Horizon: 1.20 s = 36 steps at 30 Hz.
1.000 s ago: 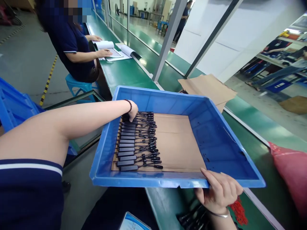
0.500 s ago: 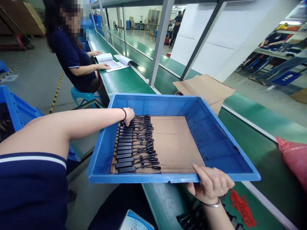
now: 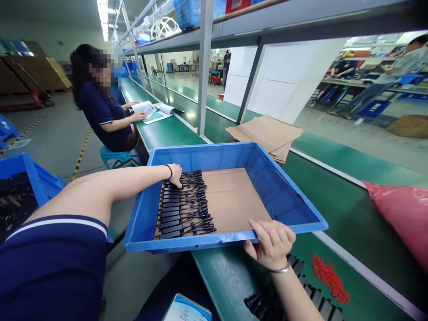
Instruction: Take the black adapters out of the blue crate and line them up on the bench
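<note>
A blue plastic bin point(image 3: 220, 238) rests at the edge of the green bench, with brown cardboard point(image 3: 234, 196) lining its floor. Black cabled modules point(image 3: 171, 218), long slim boxes with short leads, lie in a row along the bin's left side, leads pointing right. My left hand point(image 3: 175, 174) reaches over the left wall to the far end of that row. Its fingers are curled down against the modules, and what they grip is hidden. On the near rim, toward the right, my right hand point(image 3: 272, 240) is closed with the fingers over the edge and the thumb below.
More black modules point(image 3: 314, 294) and a pile of red rings point(image 3: 329, 276) lie right of my right forearm. A pink bag point(image 3: 401, 214) sits at far right. Cardboard sheets point(image 3: 267, 133) lie behind the bin. A seated co-worker point(image 3: 103, 111) handles papers point(image 3: 150, 111). Another blue bin point(image 3: 36, 183) stands left.
The view has tilted up, bringing the overhead shelf into sight. My left hand has shifted slightly along the row's far end. My right hand still holds the near rim.
</note>
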Tool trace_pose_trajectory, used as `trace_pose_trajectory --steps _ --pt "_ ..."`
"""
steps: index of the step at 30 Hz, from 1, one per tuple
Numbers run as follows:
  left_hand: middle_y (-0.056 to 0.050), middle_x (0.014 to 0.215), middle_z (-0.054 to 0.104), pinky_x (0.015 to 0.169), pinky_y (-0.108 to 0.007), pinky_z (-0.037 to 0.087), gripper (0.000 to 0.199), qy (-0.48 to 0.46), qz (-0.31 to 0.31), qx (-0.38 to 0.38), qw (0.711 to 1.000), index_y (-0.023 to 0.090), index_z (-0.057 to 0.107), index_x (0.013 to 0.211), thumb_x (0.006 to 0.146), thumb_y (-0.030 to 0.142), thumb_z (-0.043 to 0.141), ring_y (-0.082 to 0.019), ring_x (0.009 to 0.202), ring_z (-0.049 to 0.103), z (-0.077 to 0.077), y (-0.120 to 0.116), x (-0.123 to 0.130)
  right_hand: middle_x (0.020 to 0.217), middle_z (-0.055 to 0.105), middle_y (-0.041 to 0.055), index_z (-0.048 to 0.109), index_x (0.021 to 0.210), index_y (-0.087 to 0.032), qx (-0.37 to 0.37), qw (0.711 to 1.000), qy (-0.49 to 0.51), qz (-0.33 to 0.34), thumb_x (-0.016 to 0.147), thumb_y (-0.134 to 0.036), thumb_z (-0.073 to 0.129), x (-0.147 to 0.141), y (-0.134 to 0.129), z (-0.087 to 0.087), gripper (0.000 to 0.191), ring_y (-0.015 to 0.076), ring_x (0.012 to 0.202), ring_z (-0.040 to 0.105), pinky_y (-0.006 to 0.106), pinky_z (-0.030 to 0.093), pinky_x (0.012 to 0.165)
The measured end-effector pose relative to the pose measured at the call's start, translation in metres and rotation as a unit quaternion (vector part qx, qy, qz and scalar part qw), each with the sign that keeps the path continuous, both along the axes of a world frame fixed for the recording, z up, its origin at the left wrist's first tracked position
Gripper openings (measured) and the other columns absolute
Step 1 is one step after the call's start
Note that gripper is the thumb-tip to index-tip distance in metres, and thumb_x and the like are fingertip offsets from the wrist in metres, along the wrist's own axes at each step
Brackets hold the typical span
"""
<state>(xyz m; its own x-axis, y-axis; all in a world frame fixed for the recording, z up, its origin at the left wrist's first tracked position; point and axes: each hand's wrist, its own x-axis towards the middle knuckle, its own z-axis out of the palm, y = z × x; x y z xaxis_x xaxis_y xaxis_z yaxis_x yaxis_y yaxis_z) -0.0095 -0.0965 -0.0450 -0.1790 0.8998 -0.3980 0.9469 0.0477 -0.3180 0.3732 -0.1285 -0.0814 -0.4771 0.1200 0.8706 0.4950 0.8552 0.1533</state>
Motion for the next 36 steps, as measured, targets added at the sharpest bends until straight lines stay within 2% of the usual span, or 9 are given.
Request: trace_pose_trajectory --steps 4,8,14,22,29,32,36 --pt "-0.026 0.108 0.054 0.086 -0.038 0.042 0.090 -0.009 -0.002 0.009 1.000 -0.001 0.057 0.111 0.048 0.064 0.063 -0.035 0.098 0.052 0.000 -0.001 -0.001 0.074 0.062 0.0045 0.059 0.100 -0.018 0.008 1.000 0.015 -0.004 0.076 -0.040 0.051 -0.003 0.000 0.000 0.033 0.0185 0.072 0.054 0.036 0.037 0.078" --pt "-0.025 0.111 0.052 0.087 -0.037 0.042 0.092 -0.014 0.018 0.014 1.000 0.001 0.055 0.114 0.047 0.064 0.064 -0.034 0.100 0.052 -0.004 -0.001 -0.002 0.077 0.062 0.0053 0.059 0.100 -0.018 0.002 1.000 0.011 0.002 0.076 -0.039 0.052 -0.003 -0.001 0.001 0.033 0.0190 0.074 0.053 0.037 0.037 0.078" --pt "-0.024 0.113 0.050 0.084 -0.036 0.045 0.104 -0.006 0.072 0.026 0.997 0.003 0.051 0.117 0.033 0.060 0.074 -0.034 0.100 0.052 -0.010 0.000 0.000 0.084 0.063 0.0053 0.058 0.106 -0.018 -0.024 1.000 -0.005 0.004 0.075 -0.034 0.054 0.000 -0.006 0.003 0.035 0.0195 0.081 0.054 0.037 0.036 0.082" --pt "-0.022 0.110 0.049 0.088 -0.037 0.043 0.098 -0.012 0.034 0.070 0.997 0.004 0.051 0.111 0.039 0.068 0.067 -0.032 0.102 0.051 -0.010 -0.008 0.003 0.082 0.063 0.0053 0.059 0.098 -0.017 -0.021 1.000 0.013 -0.006 0.074 -0.033 0.054 -0.004 -0.008 0.003 0.029 0.0187 0.075 0.054 0.038 0.036 0.082" --pt "-0.017 0.112 0.048 0.093 -0.034 0.038 0.089 -0.074 -0.062 0.071 0.993 0.009 0.047 0.111 0.041 0.060 0.070 -0.029 0.105 0.048 -0.015 0.010 0.026 0.083 0.062 0.0058 0.060 0.100 -0.017 -0.030 1.000 0.008 -0.006 0.076 -0.033 0.051 -0.004 -0.009 0.004 0.030 0.0186 0.077 0.053 0.037 0.036 0.081" --pt "-0.017 0.114 0.048 0.094 -0.035 0.038 0.093 -0.091 -0.064 0.063 0.992 0.010 0.042 0.116 0.042 0.059 0.070 -0.030 0.108 0.046 -0.019 0.015 0.030 0.084 0.062 0.0061 0.059 0.099 -0.017 -0.032 0.999 -0.001 -0.013 0.076 -0.032 0.050 -0.002 -0.011 0.005 0.029 0.0191 0.079 0.053 0.038 0.035 0.082" --pt "-0.019 0.118 0.046 0.084 -0.035 0.044 0.107 -0.104 -0.033 0.039 0.993 0.011 0.026 0.130 0.042 0.055 0.070 -0.030 0.103 0.051 -0.026 0.017 0.025 0.084 0.062 0.0060 0.058 0.100 -0.018 -0.039 0.999 -0.014 -0.019 0.077 -0.032 0.049 -0.001 -0.012 0.007 0.029 0.0193 0.080 0.053 0.038 0.035 0.083"
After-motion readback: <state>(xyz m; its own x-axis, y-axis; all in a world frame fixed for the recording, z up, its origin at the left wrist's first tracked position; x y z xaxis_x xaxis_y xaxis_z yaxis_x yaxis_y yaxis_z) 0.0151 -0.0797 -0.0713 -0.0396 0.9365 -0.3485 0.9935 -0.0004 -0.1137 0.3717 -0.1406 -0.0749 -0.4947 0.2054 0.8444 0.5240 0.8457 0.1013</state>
